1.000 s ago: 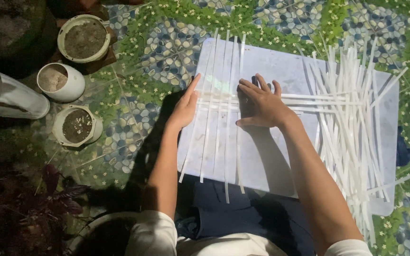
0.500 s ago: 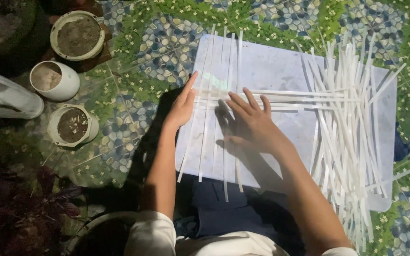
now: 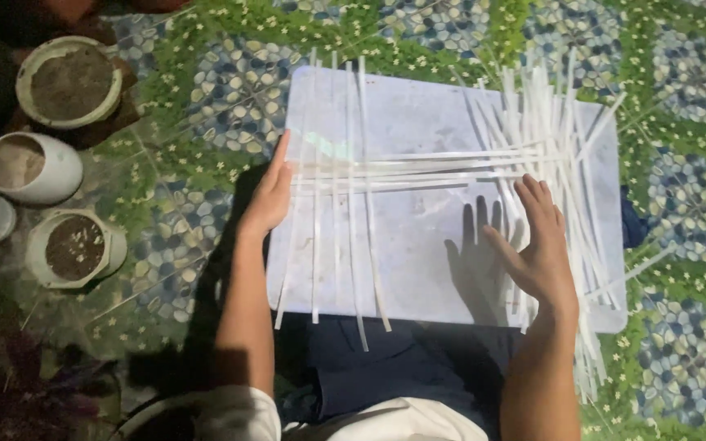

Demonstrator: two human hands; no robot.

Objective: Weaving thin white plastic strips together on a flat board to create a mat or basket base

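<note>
— On the white board, what is lying where, and which hand is doing what?

— Across its middle, a few long white strips are lying sideways over four upright strips, crossing them like the start of a weave; the left hand is lying flat and open along the board's left edge, fingers straight, touching the ends of the sideways strips, apparently to keep them from sliding.

— And the right hand?

— Over the right part of the board, the right hand is hovering open, fingers spread, gripping nothing; its shadow is falling on the bare board beside it; it is nearest to the loose pile of white strips fanned out along the right side, seemingly kept there within easy reach.

— Anything around the board?

— Off to the left, three round pots of soil are standing on the pebble-patterned floor; the board is resting partly over the person's dark lap.
</note>
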